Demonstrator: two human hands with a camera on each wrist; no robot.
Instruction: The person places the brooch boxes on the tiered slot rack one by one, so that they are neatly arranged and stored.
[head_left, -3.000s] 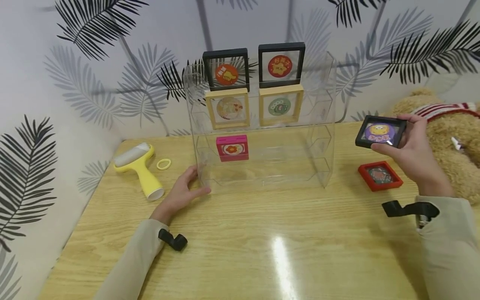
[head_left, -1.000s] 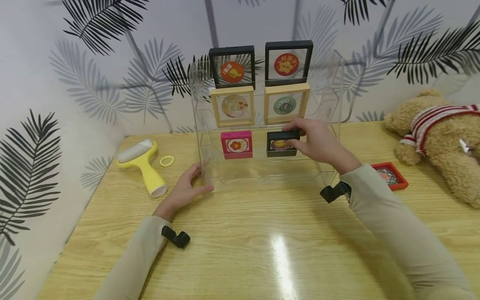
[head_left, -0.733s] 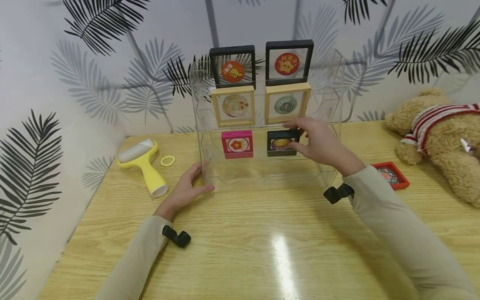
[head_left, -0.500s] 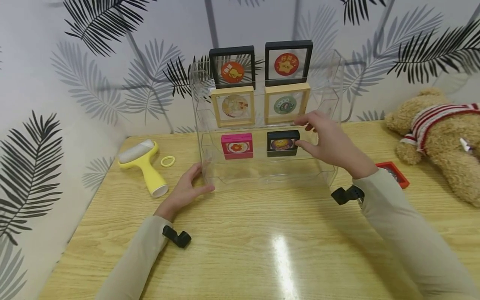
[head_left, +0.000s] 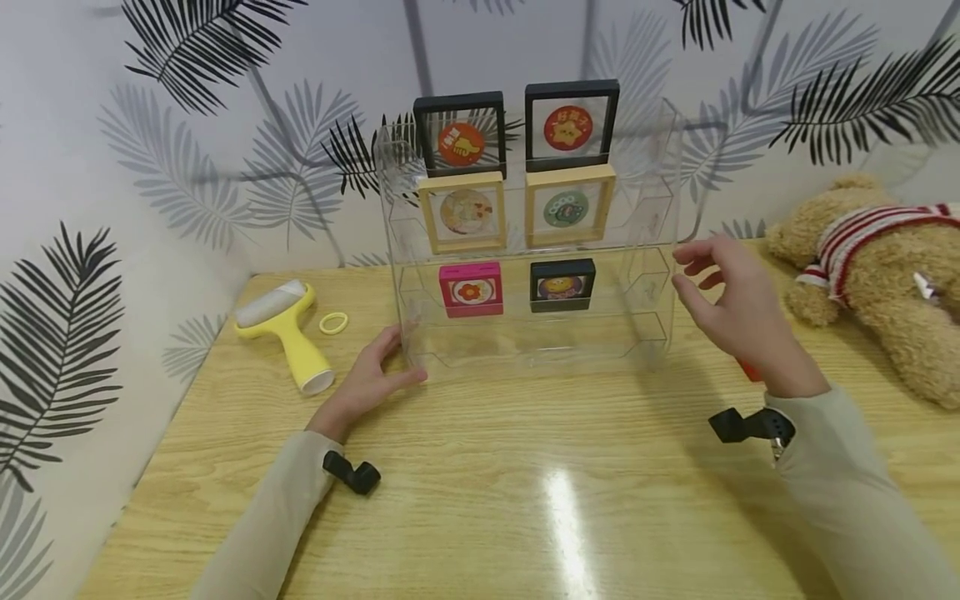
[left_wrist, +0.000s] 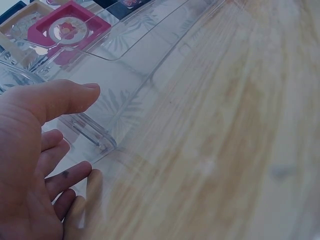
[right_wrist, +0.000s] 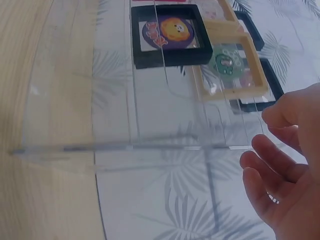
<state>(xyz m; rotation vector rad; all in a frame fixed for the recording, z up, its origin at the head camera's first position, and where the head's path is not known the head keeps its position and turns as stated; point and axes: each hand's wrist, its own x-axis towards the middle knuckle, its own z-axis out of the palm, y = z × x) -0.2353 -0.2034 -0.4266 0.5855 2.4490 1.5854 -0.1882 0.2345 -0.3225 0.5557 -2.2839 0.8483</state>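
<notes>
A clear acrylic tiered stand (head_left: 480,333) stands on the table. Its lowest occupied tier holds a pink frame (head_left: 471,289) with a flower and a small black frame (head_left: 562,304) with a yellow animal face on purple. My right hand (head_left: 742,312) hovers just right of the stand, holding nothing, its fingers loosely bent and apart from the thumb. Beside the stand's lower left corner lies my left hand (head_left: 366,385), thumb spread from relaxed fingers; whether it touches the stand, I cannot tell. In the left wrist view, this hand (left_wrist: 40,145) has fingertips near the tabletop.
Two wooden-coloured frames (head_left: 531,212) and two larger black frames (head_left: 530,125) occupy the upper tiers. A yellow lint roller (head_left: 288,333) and a yellow ring (head_left: 333,323) lie left. A red frame (head_left: 749,370), mostly hidden by my right hand, and a teddy bear (head_left: 892,292) lie right.
My right hand brought the small black frame from the right onto the stand beside the pink one, released it and drew back rightward. The left hand stays beside the stand.
</notes>
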